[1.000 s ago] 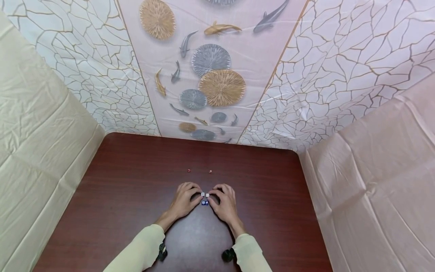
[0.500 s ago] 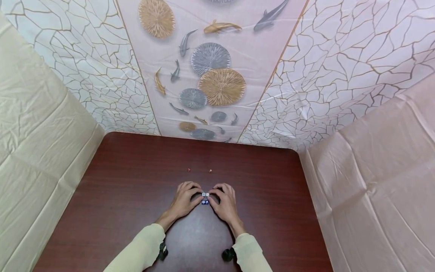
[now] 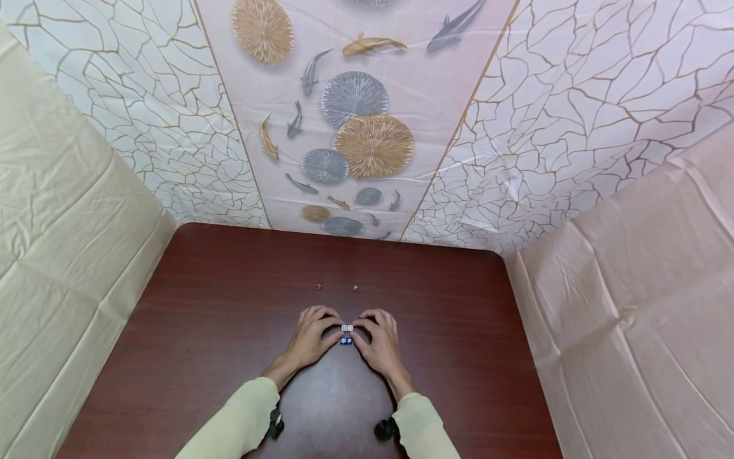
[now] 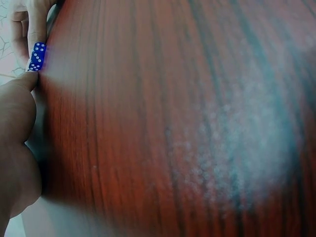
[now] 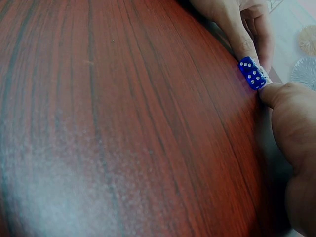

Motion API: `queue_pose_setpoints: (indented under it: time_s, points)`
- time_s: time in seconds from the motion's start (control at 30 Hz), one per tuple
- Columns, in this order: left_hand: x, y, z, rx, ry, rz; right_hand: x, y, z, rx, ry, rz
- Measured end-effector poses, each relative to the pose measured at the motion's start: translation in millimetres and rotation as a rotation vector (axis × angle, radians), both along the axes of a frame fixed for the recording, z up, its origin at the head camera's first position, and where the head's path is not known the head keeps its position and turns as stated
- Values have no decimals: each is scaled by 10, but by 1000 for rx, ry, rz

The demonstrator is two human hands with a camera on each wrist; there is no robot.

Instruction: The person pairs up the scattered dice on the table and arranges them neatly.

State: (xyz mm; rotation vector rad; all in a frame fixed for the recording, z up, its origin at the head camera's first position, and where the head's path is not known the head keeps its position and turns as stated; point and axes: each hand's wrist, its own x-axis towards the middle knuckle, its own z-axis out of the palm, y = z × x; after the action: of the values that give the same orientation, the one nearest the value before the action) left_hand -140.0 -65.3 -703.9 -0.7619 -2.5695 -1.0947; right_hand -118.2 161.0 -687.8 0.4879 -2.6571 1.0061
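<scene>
Right hand (image 3: 377,341) has room outward — white dice (image 3: 350,328), blue dice (image 3: 349,342) block inward.

1. The left sleeve (image 3: 232,417), pale yellow, is showing at the lower left of the head view.
2. The right sleeve (image 3: 423,426), matching, is showing at lower centre.
3. A black device (image 3: 276,424) is sitting beside each cuff.

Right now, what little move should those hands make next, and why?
Perhaps the left hand and right hand should gently let go of the white dice. Those sit side by side, like the blue dice nearer the person, so they seem well placed. The red dice lie apart, farther out.
</scene>
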Motion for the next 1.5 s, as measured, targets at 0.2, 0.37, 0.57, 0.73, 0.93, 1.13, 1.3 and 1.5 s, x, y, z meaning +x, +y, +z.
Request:
queue_pose_setpoints:
  time_s: [0.2,0.37,0.57,0.73,0.93,1.13,1.3,1.5]
  points:
    - [7,1,23,0,-28,1,-4,1,-39,0,30,5]
    - [8,0,36,0,-34,2,-10,9,-58,3,25,4]
    - [7,7,50,1,-17,5,-21,20,-55,8,3,5]
    - [13,1,75,-11,-65,4,-29,24,-49,2,-29,11]
    - [12,-5,50,-7,-78,8,-16,17,-32,1,2,11]
    - [9,-6,23,-1,-54,8,-9,13,-17,14,-5,4]
    - [9,-4,17,-2,-32,11,-5,9,-18,20,11,4]
    - [8,1,10,8,-15,11,2,7,-20,9,29,1]
